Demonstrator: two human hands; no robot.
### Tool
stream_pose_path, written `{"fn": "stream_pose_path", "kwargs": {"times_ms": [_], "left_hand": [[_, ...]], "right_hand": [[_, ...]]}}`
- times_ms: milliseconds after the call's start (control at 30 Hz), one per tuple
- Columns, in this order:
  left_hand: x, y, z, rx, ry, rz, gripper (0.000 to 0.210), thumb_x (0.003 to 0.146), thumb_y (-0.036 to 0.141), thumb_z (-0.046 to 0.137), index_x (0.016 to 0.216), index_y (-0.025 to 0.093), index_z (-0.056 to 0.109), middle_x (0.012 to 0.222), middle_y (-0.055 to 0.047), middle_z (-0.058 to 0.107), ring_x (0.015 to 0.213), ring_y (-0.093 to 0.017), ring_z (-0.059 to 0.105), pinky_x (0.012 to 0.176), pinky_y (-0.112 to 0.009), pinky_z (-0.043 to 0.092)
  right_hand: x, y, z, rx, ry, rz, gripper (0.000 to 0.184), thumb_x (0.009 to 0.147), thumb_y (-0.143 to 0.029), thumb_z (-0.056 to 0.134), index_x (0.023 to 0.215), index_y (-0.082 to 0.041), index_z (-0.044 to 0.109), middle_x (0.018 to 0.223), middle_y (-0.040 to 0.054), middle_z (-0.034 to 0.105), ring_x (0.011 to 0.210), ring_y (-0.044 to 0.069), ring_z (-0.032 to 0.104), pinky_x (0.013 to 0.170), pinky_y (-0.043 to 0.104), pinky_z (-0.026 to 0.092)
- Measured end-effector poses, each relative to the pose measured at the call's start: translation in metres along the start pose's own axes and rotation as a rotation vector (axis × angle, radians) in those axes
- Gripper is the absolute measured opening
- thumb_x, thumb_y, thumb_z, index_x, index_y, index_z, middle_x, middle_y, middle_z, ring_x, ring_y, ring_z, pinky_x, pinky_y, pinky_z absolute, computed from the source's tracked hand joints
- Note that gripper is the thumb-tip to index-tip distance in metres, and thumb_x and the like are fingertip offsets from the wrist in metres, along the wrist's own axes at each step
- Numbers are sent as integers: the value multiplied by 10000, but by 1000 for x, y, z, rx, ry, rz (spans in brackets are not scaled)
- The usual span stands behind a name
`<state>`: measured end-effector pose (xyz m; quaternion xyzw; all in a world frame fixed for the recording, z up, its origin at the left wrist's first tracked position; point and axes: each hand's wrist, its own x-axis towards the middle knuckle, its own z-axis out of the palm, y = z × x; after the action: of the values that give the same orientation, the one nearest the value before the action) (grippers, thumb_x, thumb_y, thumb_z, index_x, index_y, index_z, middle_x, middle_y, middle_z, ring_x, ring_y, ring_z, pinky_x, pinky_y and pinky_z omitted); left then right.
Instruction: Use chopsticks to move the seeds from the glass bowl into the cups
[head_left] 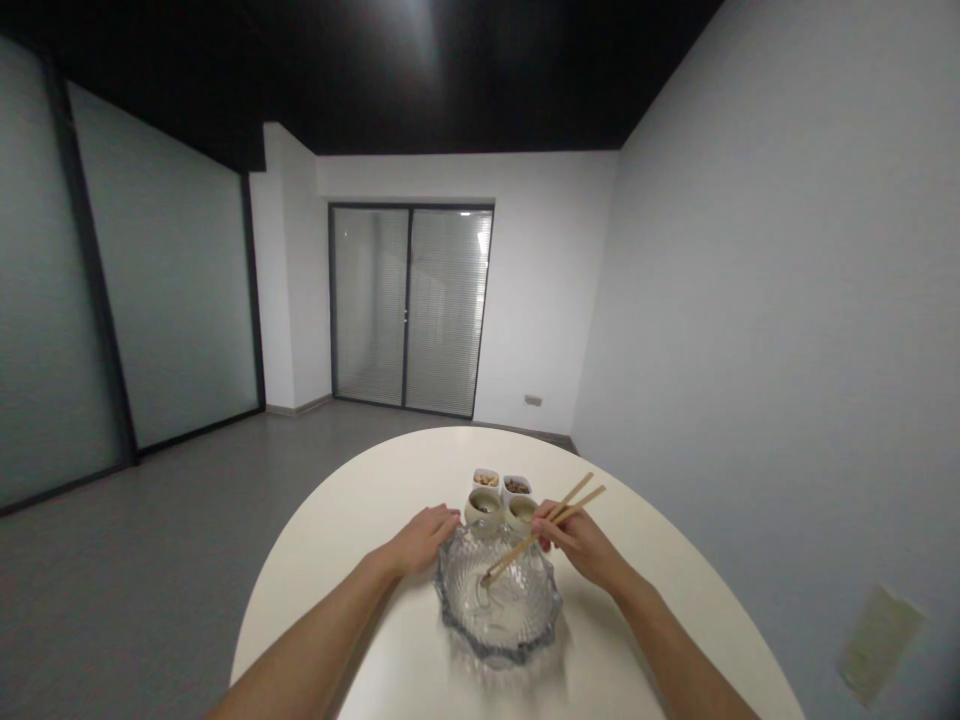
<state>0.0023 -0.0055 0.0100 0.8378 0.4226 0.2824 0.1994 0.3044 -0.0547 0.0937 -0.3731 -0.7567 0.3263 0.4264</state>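
A clear cut-glass bowl [499, 650] with a scalloped rim stands on the white table in front of me. My right hand [566, 540] grips a pair of wooden chopsticks [574, 503] above the bowl's right side. Their tips reach down into the bowl, close together; a small dark bit shows at the tips, too small to name. My left hand [427, 538] rests at the bowl's upper left rim, fingers stretched out, thumb side against the glass.
Just beyond the bowl stand two beige cups, a left cup [484, 502] and a right cup [521, 512]. Behind them are a small white dish [486, 479] of pale pieces and another dish [517, 487] of dark pieces. The round table's edge [450, 430] curves around.
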Motion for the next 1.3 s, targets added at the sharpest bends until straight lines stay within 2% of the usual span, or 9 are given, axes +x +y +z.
{"fn": "stream_pose_path", "kwargs": {"times_ms": [267,633,767,900,1033,1133,1300], "left_hand": [[0,3,-2,-3,-3,7,639,1106,568,206,1193,228,740,1281,-86,743,1190,-285,611,1108,-398,428],[0,2,-1,4,-2,15,658,1114,575,190,1212,222,736,1286,-91,742,1198,-286,614,1113,-402,431],[0,1,-2,19,-19,11,632,1121,544,198,1258,204,712,1331,-98,723,1228,-279,601,1147,-407,408],[0,1,-2,42,-43,-8,603,1120,512,208,1314,199,685,1413,-101,683,1297,-286,573,1190,-425,372],[-2,1,-3,27,-42,-30,617,1116,534,204,1316,216,694,1428,-93,679,1323,-297,568,1203,-439,364],[-3,1,-3,22,-49,-44,613,1116,535,209,1341,222,686,1455,-90,663,1355,-302,549,1224,-459,338],[-3,2,-3,26,-54,-66,604,1116,512,214,1392,205,655,1492,-98,636,1388,-298,522,1241,-458,310]], "right_hand": [[-2,-5,2,8,-27,15,460,879,-635,687,727,-201,692,566,-1,610,542,180,572,550,283,455],[-3,-3,1,-30,13,-4,485,893,-652,670,733,-196,708,572,13,632,550,184,582,553,288,461],[0,4,-7,-37,145,-56,515,894,-681,669,734,-194,718,587,22,647,561,183,586,560,288,470],[3,14,-15,-89,410,-127,552,903,-720,642,730,-201,714,586,25,645,574,193,585,567,297,461],[5,23,-17,-153,632,-134,559,913,-737,615,772,-207,723,616,21,650,603,206,599,592,307,466],[6,31,-16,-230,693,-131,572,928,-747,578,774,-213,712,640,20,659,623,213,614,628,318,474],[8,43,-15,-333,677,-117,604,947,-767,511,779,-218,700,657,22,673,632,219,639,677,331,491]]}}
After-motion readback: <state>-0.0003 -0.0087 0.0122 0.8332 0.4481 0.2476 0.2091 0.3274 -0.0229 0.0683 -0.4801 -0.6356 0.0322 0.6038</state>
